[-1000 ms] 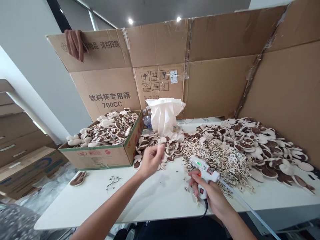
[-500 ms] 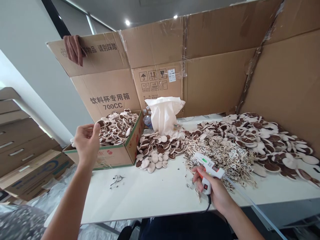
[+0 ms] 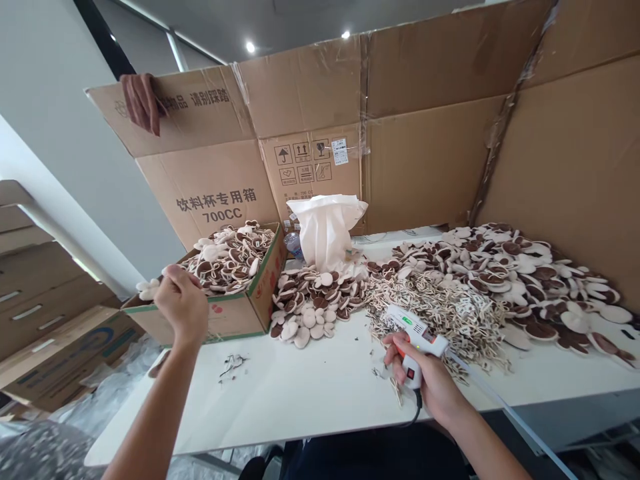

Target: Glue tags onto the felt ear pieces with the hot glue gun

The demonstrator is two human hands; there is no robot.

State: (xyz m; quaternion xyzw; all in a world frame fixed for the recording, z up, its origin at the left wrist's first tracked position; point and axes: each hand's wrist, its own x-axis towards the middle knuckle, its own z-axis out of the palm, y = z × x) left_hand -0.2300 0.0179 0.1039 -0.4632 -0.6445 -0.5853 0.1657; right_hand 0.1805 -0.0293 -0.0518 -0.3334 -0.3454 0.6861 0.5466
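My right hand (image 3: 417, 363) is wrapped round the handle of a white hot glue gun (image 3: 413, 327), with a long glue stick (image 3: 510, 413) trailing from its back. The gun's nose lies over a heap of thin cream loops (image 3: 435, 307). My left hand (image 3: 184, 303) is closed in front of an open carton (image 3: 235, 313) full of brown-and-cream felt pieces (image 3: 233, 257); what its fingers hold, if anything, is hidden. Beside the left forearm a brown piece (image 3: 159, 364) shows near the table's left edge.
More felt pieces lie in a middle pile (image 3: 310, 307) and a large right-hand pile (image 3: 540, 280) on the white table (image 3: 280, 393). A white bag (image 3: 327, 230) stands behind them. Cardboard walls (image 3: 430, 147) enclose the back and right. Dark scraps (image 3: 233, 365) lie near the carton.
My left hand has turned and curled closed, shifting slightly lower by the carton. A brown piece now shows beside the left forearm. My right hand and the glue gun stay put.
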